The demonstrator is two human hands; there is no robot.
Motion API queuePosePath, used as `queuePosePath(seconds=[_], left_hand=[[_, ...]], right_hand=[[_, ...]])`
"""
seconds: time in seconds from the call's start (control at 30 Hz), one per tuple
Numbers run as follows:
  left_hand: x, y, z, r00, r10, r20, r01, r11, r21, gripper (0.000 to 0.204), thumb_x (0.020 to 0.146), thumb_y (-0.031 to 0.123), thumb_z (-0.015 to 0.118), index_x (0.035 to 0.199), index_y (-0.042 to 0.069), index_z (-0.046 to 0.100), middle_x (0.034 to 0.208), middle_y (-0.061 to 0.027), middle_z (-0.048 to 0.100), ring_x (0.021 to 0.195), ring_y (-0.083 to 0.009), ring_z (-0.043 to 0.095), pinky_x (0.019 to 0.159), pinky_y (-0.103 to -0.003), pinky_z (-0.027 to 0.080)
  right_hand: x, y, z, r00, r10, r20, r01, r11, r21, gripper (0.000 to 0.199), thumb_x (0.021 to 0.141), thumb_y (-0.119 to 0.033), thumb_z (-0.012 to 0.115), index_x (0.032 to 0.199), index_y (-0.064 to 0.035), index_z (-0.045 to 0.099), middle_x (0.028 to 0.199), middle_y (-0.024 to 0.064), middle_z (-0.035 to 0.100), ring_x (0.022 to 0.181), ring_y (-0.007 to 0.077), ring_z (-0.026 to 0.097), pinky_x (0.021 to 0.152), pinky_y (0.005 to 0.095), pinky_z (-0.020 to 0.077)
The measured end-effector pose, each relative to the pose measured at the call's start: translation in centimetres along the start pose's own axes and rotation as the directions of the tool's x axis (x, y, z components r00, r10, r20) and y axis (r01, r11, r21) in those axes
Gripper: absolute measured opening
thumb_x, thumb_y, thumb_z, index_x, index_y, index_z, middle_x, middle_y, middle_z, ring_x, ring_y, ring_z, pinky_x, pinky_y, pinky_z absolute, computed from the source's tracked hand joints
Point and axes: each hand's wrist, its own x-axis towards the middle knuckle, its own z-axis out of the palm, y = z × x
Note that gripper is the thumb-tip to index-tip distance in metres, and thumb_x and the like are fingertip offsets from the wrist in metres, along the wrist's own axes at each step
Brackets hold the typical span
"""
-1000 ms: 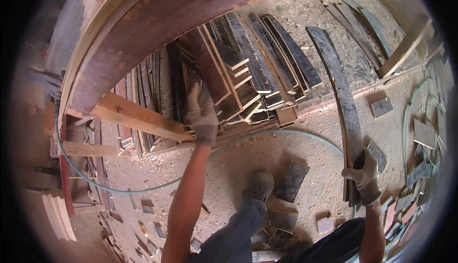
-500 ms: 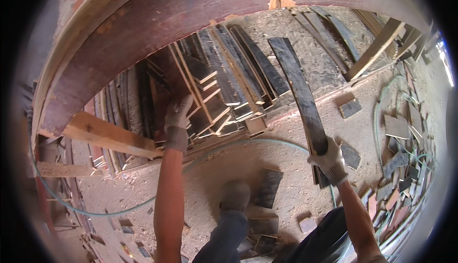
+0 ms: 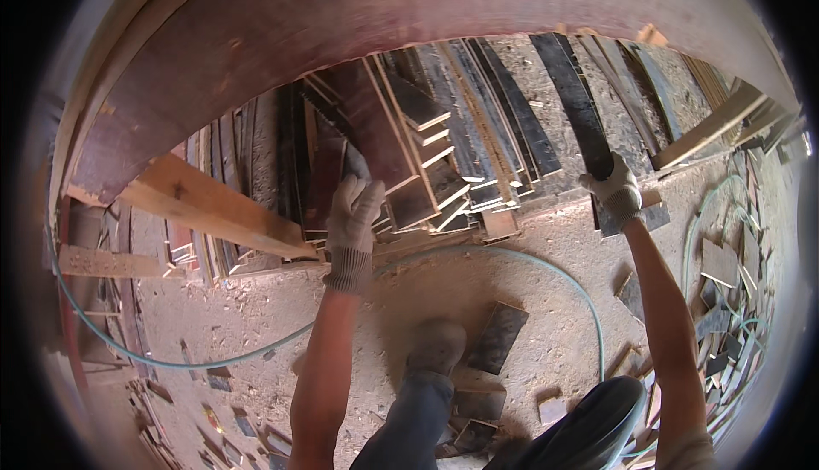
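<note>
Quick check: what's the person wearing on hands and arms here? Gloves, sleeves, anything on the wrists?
Both hands wear light grey knitted work gloves with ribbed cuffs, dusty and soiled: left hand, right hand. The ribbed cuff of the left glove ends at the wrist. Both forearms are bare below the cuffs, with no sleeves in view. No watch, band or marking shows on the wrists.
</note>
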Motion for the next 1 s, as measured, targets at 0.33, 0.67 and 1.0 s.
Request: queuePosePath(seconds=[0.33, 0.67, 1.0], left_hand=[[4.0, 0.5, 1.6, 0.975, -0.178, -0.131, 0.176, 0.984, -0.023, 0.087, 0.094, 0.058, 0.078, 0.152, -0.002, 0.055, 0.150, -0.0181, 0.061, 0.139, -0.0245, 0.058, 0.113, -0.040, 0.050], [6.9, 0.7, 3.4, 0.989, -0.043, -0.143, 0.030, 0.996, -0.088, 0.090, 0.084, 0.042, 0.092, 0.152, -0.004, 0.055, 0.147, -0.0177, 0.064, 0.135, -0.0275, 0.058, 0.118, -0.041, 0.044], [7.2, 2.2, 5.7, 0.972, 0.233, -0.042, -0.237, 0.953, -0.187, 0.101, 0.074, 0.028, 0.100, 0.156, -0.001, 0.049, 0.148, -0.0200, 0.061, 0.138, -0.0319, 0.059, 0.116, -0.039, 0.052]], right_hand=[[1.2, -12.0, 2.2, 0.986, -0.057, 0.154, 0.110, 0.928, -0.357, 0.080, 0.100, -0.065, 0.063, 0.150, -0.0036, 0.052, 0.154, 0.0258, 0.055, 0.145, 0.0339, 0.053, 0.109, 0.0471, 0.0552], [-1.0, -31.9, 7.1, 0.894, -0.371, 0.253, 0.380, 0.925, 0.012, 0.075, 0.105, -0.063, 0.056, 0.163, -0.0171, 0.043, 0.157, 0.0171, 0.056, 0.134, 0.0338, 0.064, 0.110, 0.0421, 0.0536], [2.7, -26.9, 10.9, 0.919, -0.307, 0.249, 0.249, 0.939, 0.239, 0.068, 0.109, -0.045, 0.062, 0.162, -0.0074, 0.044, 0.152, 0.0194, 0.063, 0.126, 0.0303, 0.070, 0.104, 0.0354, 0.0588]])
